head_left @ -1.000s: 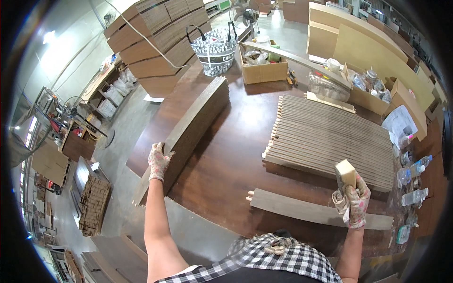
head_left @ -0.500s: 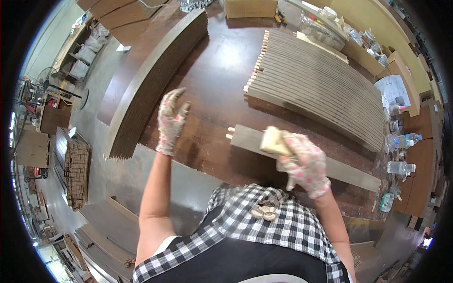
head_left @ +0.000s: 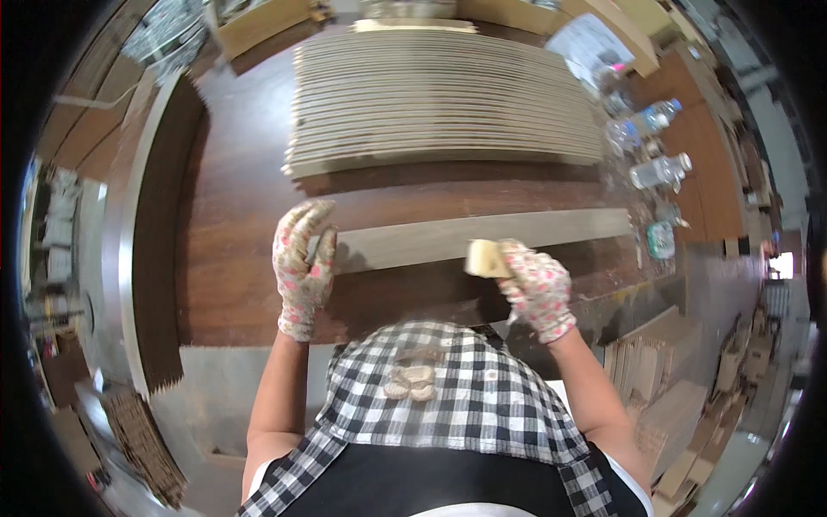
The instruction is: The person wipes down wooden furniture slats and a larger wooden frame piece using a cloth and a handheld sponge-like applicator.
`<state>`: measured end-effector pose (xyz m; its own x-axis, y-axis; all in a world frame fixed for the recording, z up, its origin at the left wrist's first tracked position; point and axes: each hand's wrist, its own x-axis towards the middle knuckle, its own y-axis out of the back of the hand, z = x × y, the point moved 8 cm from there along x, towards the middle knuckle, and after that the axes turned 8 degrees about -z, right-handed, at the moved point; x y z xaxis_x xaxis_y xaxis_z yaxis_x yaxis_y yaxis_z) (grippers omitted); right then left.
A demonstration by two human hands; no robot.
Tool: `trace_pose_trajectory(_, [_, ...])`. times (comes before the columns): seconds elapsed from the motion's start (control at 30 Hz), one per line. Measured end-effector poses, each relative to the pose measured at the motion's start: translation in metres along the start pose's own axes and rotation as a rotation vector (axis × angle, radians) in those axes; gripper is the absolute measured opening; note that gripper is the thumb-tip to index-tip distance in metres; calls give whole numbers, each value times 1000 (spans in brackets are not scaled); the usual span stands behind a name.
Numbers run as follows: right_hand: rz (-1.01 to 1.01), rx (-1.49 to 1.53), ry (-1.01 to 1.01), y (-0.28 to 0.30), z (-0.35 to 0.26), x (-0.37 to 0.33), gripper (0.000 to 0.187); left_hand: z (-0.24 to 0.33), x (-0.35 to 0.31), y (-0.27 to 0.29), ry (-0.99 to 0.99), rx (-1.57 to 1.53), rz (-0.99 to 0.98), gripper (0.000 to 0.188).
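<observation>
A single grey-brown wooden slat (head_left: pixel 413 244) lies lengthwise on the dark brown table (head_left: pixel 405 302) in front of me. My left hand (head_left: pixel 300 271), in a pink-dotted white glove, is at the slat's left end, thumb and fingers apart. It hides that end, and whether it touches the wood I cannot tell. In my right hand (head_left: pixel 541 289), gloved alike, is a pale yellow sponge-like block (head_left: pixel 487 258). The block is held at the slat's near edge, right of its middle. Beyond the slat lies a wide row of similar slats (head_left: pixel 448 103) packed side by side.
Along the table's left side runs a long stack of slats (head_left: pixel 155 233). Clear plastic bottles (head_left: pixel 659 172) stand at the right, near a paper sheet (head_left: pixel 590 50). A cardboard box (head_left: pixel 263 28) sits at the far left. More stacked boards (head_left: pixel 642 358) are on the right, below table height.
The view has swung to the right. My left hand has come to the slat's left end. My right hand has moved the block off the slat's face to its near edge.
</observation>
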<state>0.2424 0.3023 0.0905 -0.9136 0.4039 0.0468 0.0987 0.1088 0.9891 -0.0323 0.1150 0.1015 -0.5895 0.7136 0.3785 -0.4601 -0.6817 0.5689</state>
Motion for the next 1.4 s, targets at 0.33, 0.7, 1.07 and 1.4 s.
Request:
trace_pose_trajectory(0.33, [419,624,-1130,20,295,-177,59,61,1,-108,-318,378,-736,80])
trace_pose_trajectory(0.7, [968,1295,-892,-12,317,-167,27,76,31,-93,-349,771,-701,74])
trace_pose_trajectory(1.07, [387,244,-606,90,223,-97,51,72,-10,-113,-216,465,-628,81])
trace_pose_trajectory(1.4, [-7,97,-140,63,131,18,22,75,-10,-113,-219,495,-545,81])
